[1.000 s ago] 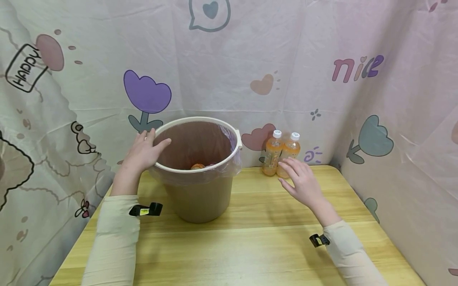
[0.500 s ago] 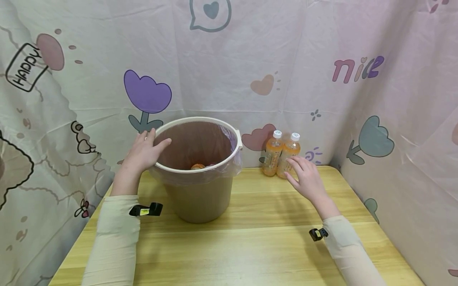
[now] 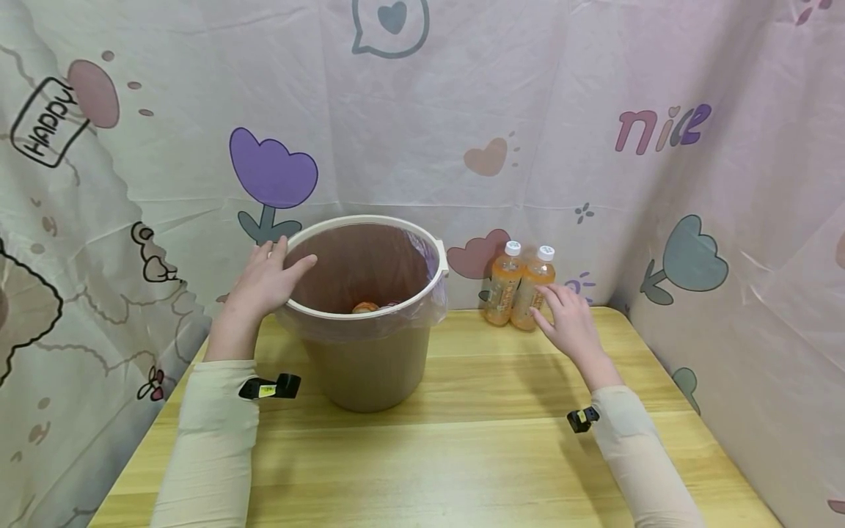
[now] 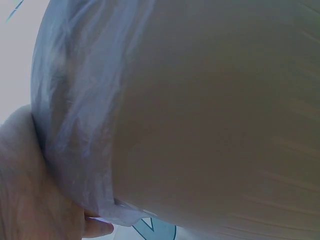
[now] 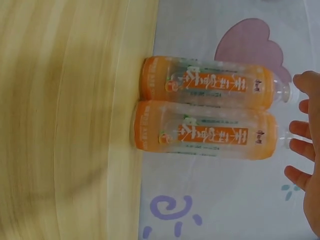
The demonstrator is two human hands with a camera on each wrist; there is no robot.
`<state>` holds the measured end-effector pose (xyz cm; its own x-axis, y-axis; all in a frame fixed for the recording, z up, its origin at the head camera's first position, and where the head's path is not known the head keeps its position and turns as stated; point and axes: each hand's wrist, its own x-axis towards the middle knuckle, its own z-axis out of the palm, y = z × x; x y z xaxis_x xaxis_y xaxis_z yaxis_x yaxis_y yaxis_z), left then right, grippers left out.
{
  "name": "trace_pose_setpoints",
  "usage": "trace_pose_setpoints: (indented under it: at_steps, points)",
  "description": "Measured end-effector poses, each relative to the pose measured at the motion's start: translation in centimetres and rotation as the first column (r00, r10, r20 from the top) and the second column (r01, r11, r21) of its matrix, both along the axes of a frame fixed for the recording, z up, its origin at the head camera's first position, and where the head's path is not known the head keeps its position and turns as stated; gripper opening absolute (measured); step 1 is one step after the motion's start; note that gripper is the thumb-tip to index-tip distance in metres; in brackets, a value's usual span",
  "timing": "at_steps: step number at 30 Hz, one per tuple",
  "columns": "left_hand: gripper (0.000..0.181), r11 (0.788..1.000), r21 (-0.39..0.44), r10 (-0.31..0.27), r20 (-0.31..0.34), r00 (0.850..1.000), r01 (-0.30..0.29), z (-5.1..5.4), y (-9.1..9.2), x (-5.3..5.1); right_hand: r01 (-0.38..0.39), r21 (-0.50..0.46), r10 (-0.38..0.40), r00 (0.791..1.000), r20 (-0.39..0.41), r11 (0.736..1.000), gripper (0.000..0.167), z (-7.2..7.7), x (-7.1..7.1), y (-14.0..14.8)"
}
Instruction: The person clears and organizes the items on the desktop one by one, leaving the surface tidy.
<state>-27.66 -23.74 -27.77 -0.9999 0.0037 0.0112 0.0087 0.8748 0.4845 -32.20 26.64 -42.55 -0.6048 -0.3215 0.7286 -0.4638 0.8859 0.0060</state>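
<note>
My left hand (image 3: 262, 281) rests against the left side of a brown trash can (image 3: 370, 374) with a pale rim. Its fingers are extended and the thumb lies over the opening. In the left wrist view the palm (image 4: 35, 185) lies along the can's bag-covered side. Beside the right-hand plastic drink bottle (image 3: 531, 299) hovers my right hand (image 3: 574, 323), fingers spread and loosely bent, holding nothing. A second such bottle (image 3: 503, 295) stands next to it; both are upright, with orange labels and white caps. The right wrist view shows the fingers (image 5: 300, 175) near the caps.
A clear plastic liner (image 3: 429, 304) folds over the can's rim. Something orange (image 3: 365, 307) lies inside, mostly hidden. The wooden table (image 3: 409, 469) meets a printed cloth backdrop (image 3: 396, 132) at the back and both sides.
My right hand has shifted slightly right and away from the front of the right-hand bottle, uncovering more of it. The left hand, trash can and bottles have stayed in place.
</note>
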Motion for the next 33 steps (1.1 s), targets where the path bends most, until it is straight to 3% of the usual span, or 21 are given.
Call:
trace_pose_setpoints:
  at_steps: [7, 12, 18, 26, 33]
  points:
    - [0.094, 1.000, -0.007, 0.000, -0.002, 1.000, 0.000, 0.0, 0.0, 0.0, 0.103, -0.044, -0.099, 0.992, 0.081, 0.994, 0.046, 0.0, -0.6, 0.2]
    - [0.094, 1.000, -0.008, 0.001, -0.003, 1.000, -0.001, 0.0, 0.1, 0.0, 0.205, -0.076, -0.193, 0.971, 0.143, 0.976, 0.049, 0.1, -1.1, 0.1]
    - [0.095, 1.000, -0.008, 0.001, -0.004, 1.000, -0.001, 0.0, 0.1, 0.0, 0.321, -0.095, -0.287, 0.920, 0.266, 0.942, 0.060, 0.7, -1.7, 0.0]
    - [0.095, 1.000, -0.008, -0.001, -0.006, 1.000, 0.001, 0.0, 0.1, 0.0, 0.405, -0.109, -0.319, 0.835, 0.447, 0.908, 0.075, 1.4, -3.1, -0.2]
    - [0.095, 1.000, -0.008, 0.001, -0.008, 1.000, -0.002, -0.1, 0.1, -0.1, 0.433, -0.159, -0.302, 0.806, 0.509, 0.887, 0.082, 1.5, -4.5, -0.3]
